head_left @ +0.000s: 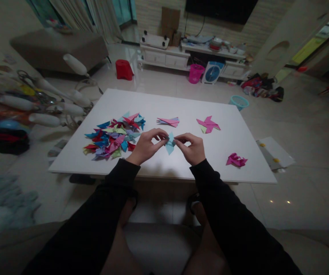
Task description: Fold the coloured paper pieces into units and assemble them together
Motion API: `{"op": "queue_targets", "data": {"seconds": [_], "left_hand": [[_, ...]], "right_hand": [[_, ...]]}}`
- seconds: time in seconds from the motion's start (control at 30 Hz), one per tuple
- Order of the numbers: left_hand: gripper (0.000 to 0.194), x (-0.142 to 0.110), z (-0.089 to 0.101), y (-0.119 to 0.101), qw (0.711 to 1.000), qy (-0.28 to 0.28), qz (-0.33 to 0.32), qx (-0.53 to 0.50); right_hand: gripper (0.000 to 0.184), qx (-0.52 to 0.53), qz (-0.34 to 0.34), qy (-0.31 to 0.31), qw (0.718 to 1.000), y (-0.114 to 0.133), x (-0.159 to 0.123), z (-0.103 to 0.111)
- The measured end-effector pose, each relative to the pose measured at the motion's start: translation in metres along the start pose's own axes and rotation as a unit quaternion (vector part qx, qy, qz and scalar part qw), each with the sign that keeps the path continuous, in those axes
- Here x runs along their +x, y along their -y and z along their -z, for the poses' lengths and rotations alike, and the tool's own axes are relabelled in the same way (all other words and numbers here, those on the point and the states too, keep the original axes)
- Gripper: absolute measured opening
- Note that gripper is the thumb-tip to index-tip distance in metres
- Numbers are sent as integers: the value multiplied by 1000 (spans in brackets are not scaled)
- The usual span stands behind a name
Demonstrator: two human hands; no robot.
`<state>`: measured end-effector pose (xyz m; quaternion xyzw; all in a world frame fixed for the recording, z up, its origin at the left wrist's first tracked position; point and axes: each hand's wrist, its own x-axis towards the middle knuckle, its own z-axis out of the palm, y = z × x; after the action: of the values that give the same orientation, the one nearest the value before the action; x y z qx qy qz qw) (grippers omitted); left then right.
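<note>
Between my two hands is a small light-blue folded paper piece (170,144), held just above the white table. My left hand (147,144) pinches its left edge between thumb and fingers. On the other side, my right hand (192,146) pinches the right edge the same way. A pile of folded paper pieces (115,135) in many colours lies left of my left hand. Beyond my hands sits a small stack of pink and lilac folded strips (168,122). A pink pinwheel-shaped paper (208,124) with a green tip lies to the right, and magenta folded pieces (236,160) lie nearer the right edge.
The white table (181,104) stands before my knees. Past it are a red stool (124,70), a pink bin (195,73), a blue fan (212,72) and a low white cabinet (164,58). A turquoise basket (239,101) is by the far right corner; a lamp with white shades (75,64) stands left.
</note>
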<state>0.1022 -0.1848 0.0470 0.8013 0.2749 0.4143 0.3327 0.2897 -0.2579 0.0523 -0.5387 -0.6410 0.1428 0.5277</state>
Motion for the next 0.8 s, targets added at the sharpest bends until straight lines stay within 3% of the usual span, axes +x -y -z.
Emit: {"op": "queue_targets", "data": {"seconds": [0.23, 0.53, 0.63, 0.7, 0.8], "left_hand": [[10, 0, 0, 1, 988, 47, 70, -128], [22, 1, 3, -1, 982, 78, 107, -133], [32, 4, 4, 1, 987, 66, 115, -88], [27, 8, 4, 2, 990, 54, 118, -54], [21, 13, 4, 3, 993, 39, 113, -15]], "right_hand": [[10, 83, -94, 14, 992, -1, 0, -2], [14, 128, -151, 49, 979, -10, -1, -3], [12, 106, -168, 39, 979, -20, -5, -2], [10, 55, -163, 21, 985, -29, -8, 5], [11, -45, -145, -21, 988, -41, -8, 32]]}}
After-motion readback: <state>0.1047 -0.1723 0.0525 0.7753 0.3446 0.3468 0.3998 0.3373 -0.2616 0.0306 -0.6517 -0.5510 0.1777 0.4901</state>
